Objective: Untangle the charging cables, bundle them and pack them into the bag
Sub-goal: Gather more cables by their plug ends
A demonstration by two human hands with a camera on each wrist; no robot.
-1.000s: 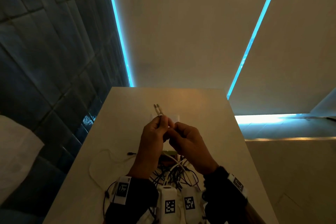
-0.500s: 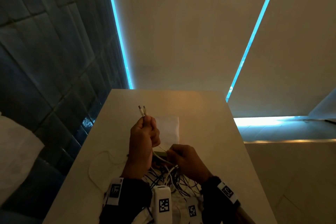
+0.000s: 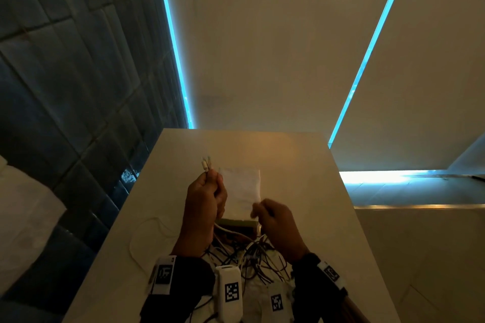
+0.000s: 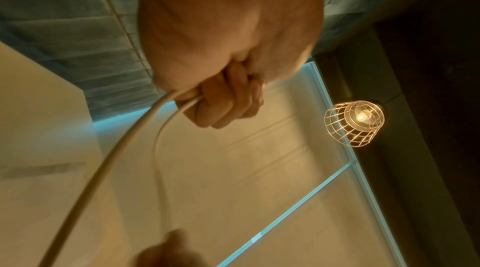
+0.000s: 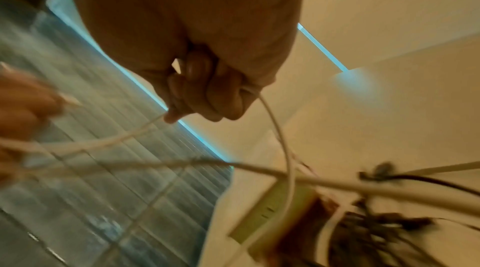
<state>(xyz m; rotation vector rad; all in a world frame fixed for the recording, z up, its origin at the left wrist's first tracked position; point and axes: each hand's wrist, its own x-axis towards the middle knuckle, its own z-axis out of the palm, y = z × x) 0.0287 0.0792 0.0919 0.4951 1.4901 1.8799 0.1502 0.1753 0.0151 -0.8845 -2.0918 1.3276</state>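
My left hand (image 3: 207, 191) is raised above the table and grips a white cable (image 4: 109, 160); its two plug ends (image 3: 205, 163) stick up out of the fist. Two strands of that cable run down from the fist in the left wrist view. My right hand (image 3: 273, 220), lower and to the right, has its fingers curled round a loop of white cable (image 5: 283, 148). A tangle of black and white cables (image 3: 249, 257) lies on the table between my wrists. A pale flat bag (image 3: 242, 189) lies just beyond my hands.
A small box (image 3: 240, 225) sits below the bag, partly hidden by my hands. A thin white cable loop (image 3: 147, 233) lies on the table (image 3: 301, 165) to the left. A dark tiled wall is at the left; a caged lamp (image 4: 354, 121) hangs above.
My hands have drawn apart: the left moved left with the plug ends, and the right dropped down and right along the cable.
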